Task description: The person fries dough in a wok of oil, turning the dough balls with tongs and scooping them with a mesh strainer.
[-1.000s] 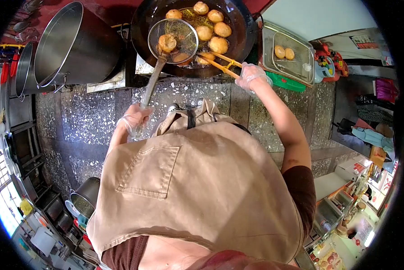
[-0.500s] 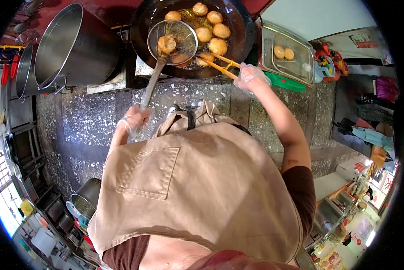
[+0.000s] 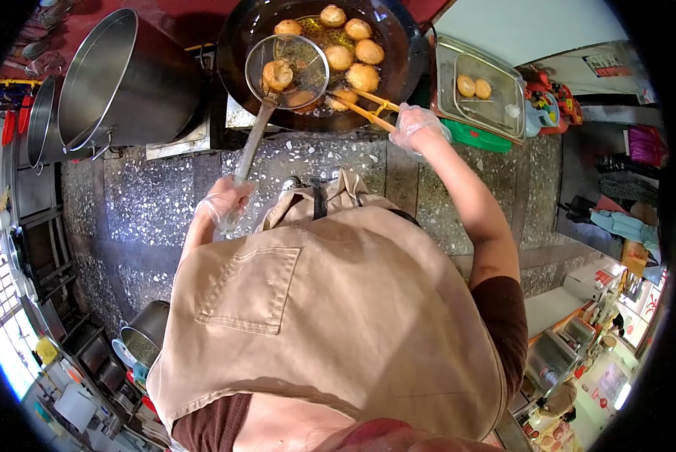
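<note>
In a clear plastic glove, my left hand (image 3: 231, 202) is closed round the long handle of a mesh strainer (image 3: 296, 54). One browned ball (image 3: 277, 74) sits in the strainer, which is over the left part of a dark wok (image 3: 407, 69). Several golden balls (image 3: 363, 77) lie in the wok's oil. My right hand (image 3: 419, 128), also gloved, grips orange tongs (image 3: 373, 110) at the wok's front right. The tong tips are at a ball (image 3: 343, 99) near the front edge; whether they clamp it I cannot tell.
Large metal pots (image 3: 127, 90) stand left of the wok. To its right, a metal tray (image 3: 518, 98) holds two browned balls (image 3: 474, 87) on a rack, with a green tray (image 3: 477, 136) beneath. Another pot (image 3: 148, 328) stands at the lower left.
The view has shifted very slightly. Both hands keep their holds, and the strainer and tongs stay almost where they were in the wok.
</note>
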### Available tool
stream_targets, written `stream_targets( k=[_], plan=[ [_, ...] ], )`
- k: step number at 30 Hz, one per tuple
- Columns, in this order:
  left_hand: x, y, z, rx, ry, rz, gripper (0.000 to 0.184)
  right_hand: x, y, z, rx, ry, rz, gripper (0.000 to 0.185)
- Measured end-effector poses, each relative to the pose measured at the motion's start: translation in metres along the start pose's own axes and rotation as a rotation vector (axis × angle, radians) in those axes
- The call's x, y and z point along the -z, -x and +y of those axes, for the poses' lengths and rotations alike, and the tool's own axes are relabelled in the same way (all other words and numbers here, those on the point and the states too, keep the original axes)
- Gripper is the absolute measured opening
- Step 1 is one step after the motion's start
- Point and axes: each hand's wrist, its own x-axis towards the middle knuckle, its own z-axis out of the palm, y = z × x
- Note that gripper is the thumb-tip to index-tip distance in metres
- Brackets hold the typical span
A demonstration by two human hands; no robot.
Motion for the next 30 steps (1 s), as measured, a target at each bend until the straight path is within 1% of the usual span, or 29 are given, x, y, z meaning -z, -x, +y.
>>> stream_targets(
  k=[2,11,18,20,26,30],
  plan=[
    [0.0,-0.001,-0.001,-0.013,0.015,0.0,0.022,-0.006,-0.004,0.002,0.016,-0.009,0.038,0.041],
    [0.0,0.0,-0.001,-0.05,0.001,0.013,0.025,-0.008,-0.007,0.0,-0.017,-0.013,0.023,0.043],
    [0.004,-0.007,-0.007,-0.027,-0.066,-0.012,0.026,-0.008,-0.004,-0.001,-0.019,-0.007,0.033,0.043],
    [0.002,-0.002,-0.002,-0.052,-0.059,0.006,0.032,-0.008,-0.004,-0.001,-0.015,-0.013,0.03,0.043],
    [0.0,0.002,0.002,-0.049,-0.009,0.037,0.031,-0.006,-0.002,-0.003,-0.025,-0.009,0.024,0.042],
    [0.002,-0.001,-0.001,-0.028,-0.026,0.01,0.031,-0.007,-0.003,-0.003,-0.024,-0.014,0.033,0.043]
  ],
)
